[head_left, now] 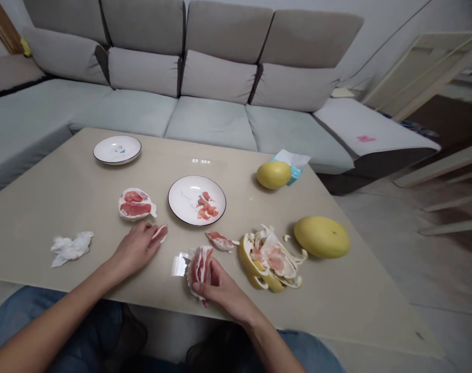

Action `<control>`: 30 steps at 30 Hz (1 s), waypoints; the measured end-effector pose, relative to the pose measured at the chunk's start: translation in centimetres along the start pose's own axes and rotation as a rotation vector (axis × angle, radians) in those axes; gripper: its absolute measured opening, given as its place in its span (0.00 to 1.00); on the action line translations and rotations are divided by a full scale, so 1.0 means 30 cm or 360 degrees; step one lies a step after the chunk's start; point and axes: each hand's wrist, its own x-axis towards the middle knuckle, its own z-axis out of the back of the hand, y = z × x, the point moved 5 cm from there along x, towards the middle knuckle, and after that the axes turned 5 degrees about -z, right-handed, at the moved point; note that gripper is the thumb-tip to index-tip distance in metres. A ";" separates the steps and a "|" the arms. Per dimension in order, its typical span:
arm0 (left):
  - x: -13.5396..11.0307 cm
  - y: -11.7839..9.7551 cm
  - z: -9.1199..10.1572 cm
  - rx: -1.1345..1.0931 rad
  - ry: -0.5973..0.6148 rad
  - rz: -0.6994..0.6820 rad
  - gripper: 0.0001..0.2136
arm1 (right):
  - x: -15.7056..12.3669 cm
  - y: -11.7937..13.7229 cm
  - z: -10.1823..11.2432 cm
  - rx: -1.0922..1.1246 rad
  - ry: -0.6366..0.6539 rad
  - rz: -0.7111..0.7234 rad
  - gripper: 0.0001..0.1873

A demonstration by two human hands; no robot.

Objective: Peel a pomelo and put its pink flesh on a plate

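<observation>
In my right hand is a chunk of red pomelo, gripped near the table's front edge. My left hand has its fingers closed on a smaller pomelo segment, low at the tabletop. Just beyond that hand rests a peeled pomelo piece with red flesh and white pith. A loose segment lies between my right hand and a heap of yellow peel. Beyond both hands stands a white plate with several bits of red flesh on its right side.
Two whole yellow pomelos sit on the right of the table, the farther one against a blue tissue pack. Crumpled tissue lies at left. Another white plate is at the far left, before a grey sofa.
</observation>
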 end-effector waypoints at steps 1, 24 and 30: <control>-0.004 -0.015 0.004 0.0130 -0.0046 -0.0040 0.18 | -0.002 -0.003 0.001 -0.0018 -0.0014 0.0000 0.28; -0.052 -0.279 -0.134 -0.1038 0.0373 0.0218 0.14 | -0.052 0.030 -0.031 -0.0273 -0.0187 0.0261 0.24; -0.056 -0.286 -0.140 -0.1088 0.0304 0.0244 0.15 | -0.058 0.037 -0.032 -0.0301 -0.0325 0.0321 0.22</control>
